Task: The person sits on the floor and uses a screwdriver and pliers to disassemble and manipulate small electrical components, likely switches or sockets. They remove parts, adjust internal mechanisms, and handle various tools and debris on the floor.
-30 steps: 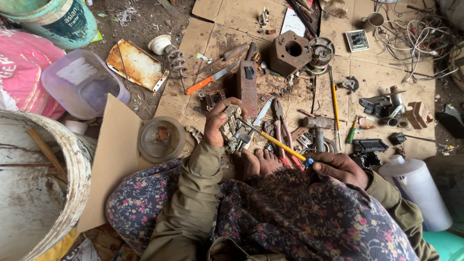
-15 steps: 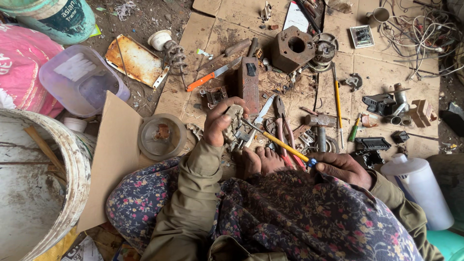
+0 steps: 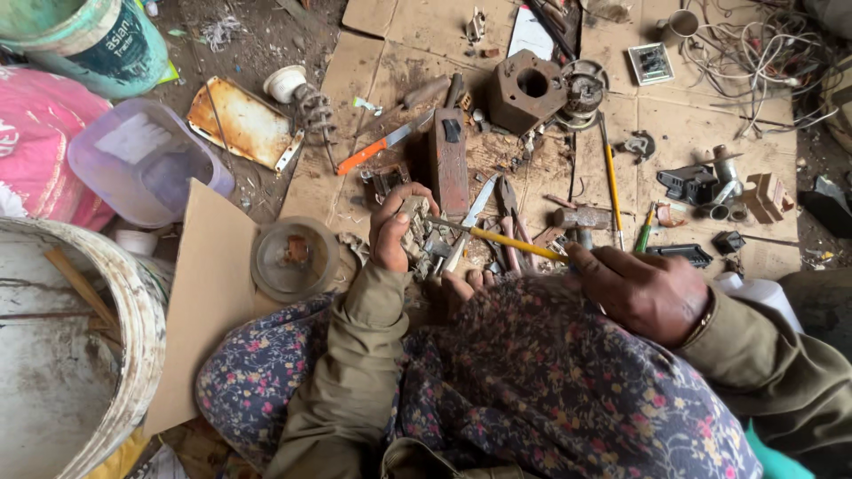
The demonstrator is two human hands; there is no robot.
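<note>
My left hand [image 3: 390, 232] grips a small grey metal part [image 3: 419, 235] just above my flowered lap, over a pile of scrap pieces on the cardboard. My right hand [image 3: 643, 293] holds a yellow-handled screwdriver [image 3: 515, 243] by its end. The shaft points left and its tip reaches the metal part by my left fingers. Pliers [image 3: 508, 222] and a small blade lie just beyond the two hands.
On the cardboard [image 3: 701, 124] lie a rusty square metal block [image 3: 530, 89], an orange-handled knife [image 3: 368, 153], a long wooden block [image 3: 449, 164] and a yellow pencil-like tool [image 3: 611, 173]. A round lid [image 3: 293, 259], a lilac plastic tub [image 3: 146, 160] and a white bucket [image 3: 115, 355] sit left; tangled wires [image 3: 754, 53] far right.
Both hands keep their hold. The screwdriver now lies flatter, with its tip a little further left against the part; the view has shifted slightly.
</note>
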